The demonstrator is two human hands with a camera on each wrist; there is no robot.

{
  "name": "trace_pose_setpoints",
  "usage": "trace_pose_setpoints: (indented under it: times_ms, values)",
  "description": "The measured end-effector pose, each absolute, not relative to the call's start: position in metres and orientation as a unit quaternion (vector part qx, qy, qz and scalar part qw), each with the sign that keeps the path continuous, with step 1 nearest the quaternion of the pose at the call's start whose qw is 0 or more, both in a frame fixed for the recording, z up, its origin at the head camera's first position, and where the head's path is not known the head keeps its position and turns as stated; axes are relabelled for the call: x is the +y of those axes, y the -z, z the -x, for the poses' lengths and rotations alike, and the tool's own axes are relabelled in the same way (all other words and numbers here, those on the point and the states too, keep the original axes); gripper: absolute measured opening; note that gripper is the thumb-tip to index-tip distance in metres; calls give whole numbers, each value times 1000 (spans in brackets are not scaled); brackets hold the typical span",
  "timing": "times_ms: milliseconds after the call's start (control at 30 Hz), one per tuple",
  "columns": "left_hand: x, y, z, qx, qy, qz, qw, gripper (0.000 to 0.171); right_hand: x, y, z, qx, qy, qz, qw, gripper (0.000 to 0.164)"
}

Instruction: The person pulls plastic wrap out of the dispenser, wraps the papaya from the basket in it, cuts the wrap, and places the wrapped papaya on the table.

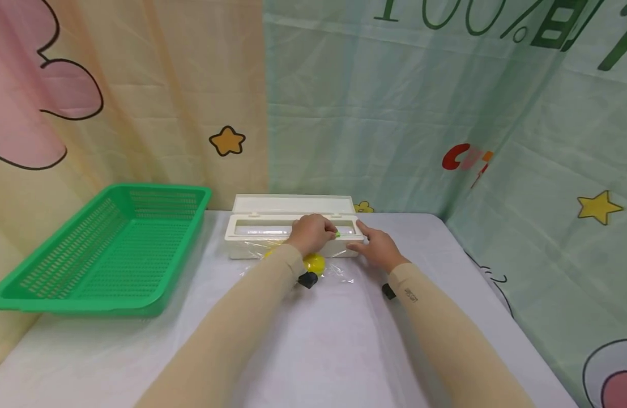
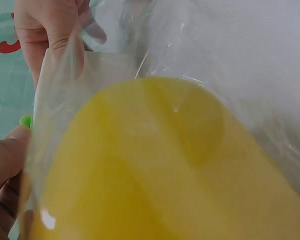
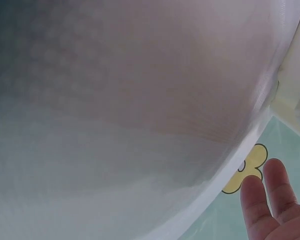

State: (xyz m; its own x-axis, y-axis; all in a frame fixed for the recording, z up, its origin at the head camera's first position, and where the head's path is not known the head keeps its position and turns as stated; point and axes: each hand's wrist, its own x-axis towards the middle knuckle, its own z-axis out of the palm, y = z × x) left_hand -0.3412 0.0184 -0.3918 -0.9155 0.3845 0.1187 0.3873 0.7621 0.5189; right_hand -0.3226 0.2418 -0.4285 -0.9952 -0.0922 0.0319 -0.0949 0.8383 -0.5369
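My left hand (image 1: 312, 233) pinches a little green plastic bit (image 1: 337, 234) on a long white plastic box (image 1: 277, 217).
My arms (image 1: 231, 328) both reach forward and lean in; my right hand (image 1: 378, 248) spreads its thumb and finger wide against the box's right end. The box sits right of the big green plastic basket (image 1: 150, 260), long side running left to right, top facing up, lid (image 1: 293, 204) tipped back.

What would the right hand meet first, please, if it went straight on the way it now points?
The right hand would most likely meet the white box first, at its right end; it appears to grip that end, though exact contact is hard to judge.
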Motion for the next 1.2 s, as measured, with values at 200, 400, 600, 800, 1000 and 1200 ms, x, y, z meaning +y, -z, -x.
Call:
trace_pose_setpoints:
  times_ms: [200,400,600,800,1000,1200]
  values:
    - [13,390,343,-940,272,208,1,17,240,428,322,-959,-280,-47,0,90]
    - [8,390,343,-940,272,205,1,16,237,428,323,-957,-285,-45,0,90]
    - [-4,389,343,-942,264,208,5,15,238,429,324,-957,-285,-51,-1,92]
    - [-26,384,340,-945,263,194,-2,16,246,427,324,-961,-274,-46,-3,91]
    - [-46,384,342,-943,277,184,-17,17,246,424,323,-959,-280,-50,-3,91]
    - [-61,386,342,-942,285,179,-18,16,240,426,323,-959,-279,-55,-2,91]
